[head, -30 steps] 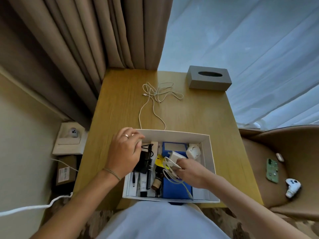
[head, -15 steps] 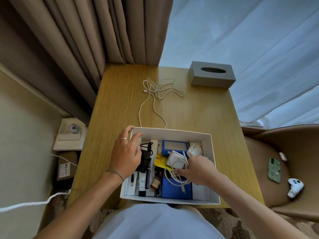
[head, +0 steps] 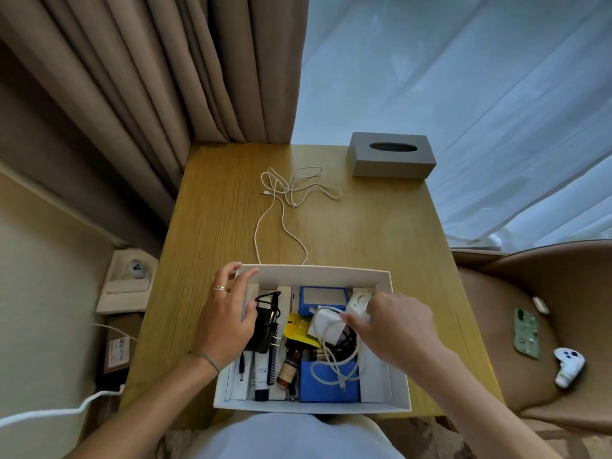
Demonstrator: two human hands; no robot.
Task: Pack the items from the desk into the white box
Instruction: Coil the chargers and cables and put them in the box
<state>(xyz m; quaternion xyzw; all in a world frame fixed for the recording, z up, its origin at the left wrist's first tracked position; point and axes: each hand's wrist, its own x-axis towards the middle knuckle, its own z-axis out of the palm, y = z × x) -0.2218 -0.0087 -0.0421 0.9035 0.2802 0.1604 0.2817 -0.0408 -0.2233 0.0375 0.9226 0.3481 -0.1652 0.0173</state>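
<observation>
The white box (head: 318, 271) sits at the desk's near edge, filled with several items: a blue case (head: 328, 382), a white charger with its cable (head: 326, 326), a yellow packet (head: 298, 329), a brown bottle (head: 288, 367), a black comb (head: 272, 359) and a white tube. My left hand (head: 225, 323) rests over the box's left wall, fingers relaxed at the far left corner. Inside the box at the right, my right hand (head: 390, 326) pinches a small round white device (head: 357, 303). A loose white cable (head: 291, 197) lies on the desk beyond the box.
A grey tissue box (head: 390, 155) stands at the desk's far right corner. To the right, a tan chair holds a green phone (head: 526, 332) and a white game controller (head: 568, 366). Curtains hang behind the desk. A wall socket and a cardboard box are at the left.
My right hand moved from the charger cable toward the box's far right corner and took the round white device. The charger and cable now lie in the box. My left hand's fingers straightened slightly.
</observation>
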